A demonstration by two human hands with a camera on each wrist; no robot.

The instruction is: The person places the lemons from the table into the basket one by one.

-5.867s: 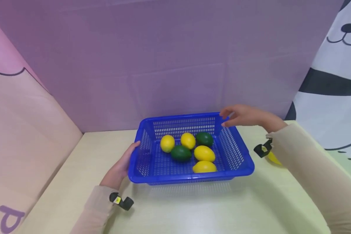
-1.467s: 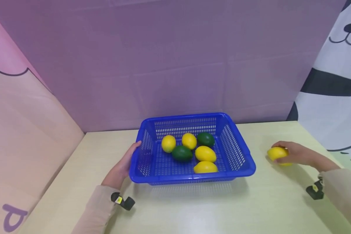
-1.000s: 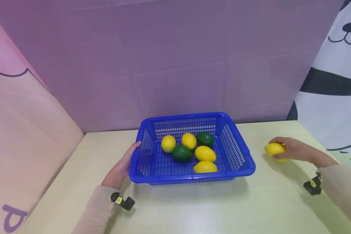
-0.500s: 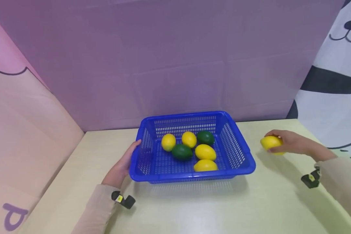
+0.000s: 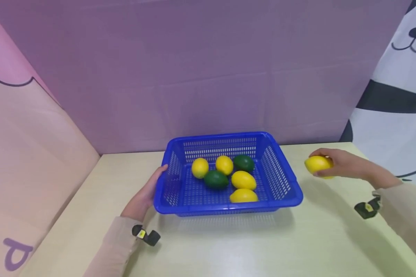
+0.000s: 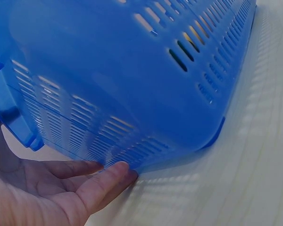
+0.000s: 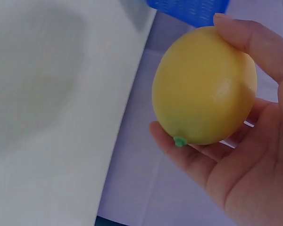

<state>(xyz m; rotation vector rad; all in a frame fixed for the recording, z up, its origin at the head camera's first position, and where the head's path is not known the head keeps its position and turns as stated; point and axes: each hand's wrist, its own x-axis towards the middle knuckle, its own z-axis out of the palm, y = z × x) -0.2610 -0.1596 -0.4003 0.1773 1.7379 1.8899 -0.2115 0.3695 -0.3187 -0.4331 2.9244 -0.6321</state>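
Observation:
A blue plastic basket (image 5: 228,209) with slotted walls stands on the table. Inside it lie several yellow lemons (image 5: 243,180) and two dark green oval fruits (image 5: 216,180). At its left side, my left hand (image 5: 146,192) holds the basket, thumb over the rim. In the left wrist view the fingers of that hand (image 6: 66,193) touch the outer wall low down. To the right of the basket, my right hand (image 5: 346,164) grips another lemon (image 5: 318,164) above the table. The right wrist view shows this lemon (image 7: 203,89) between thumb and fingers, its green stem tip visible.
The pale table (image 5: 225,246) runs back to a purple cloth backdrop (image 5: 211,77). Printed panels flank it: a pink and cream one (image 5: 31,127) at left, a panda one (image 5: 398,92) at right. A black wrist camera (image 5: 366,208) sits on the right sleeve.
From above the basket's far right corner, my right hand has gone to the lemon on the table, gripped it and lifted it toward the basket. The left hand and basket have stayed put.

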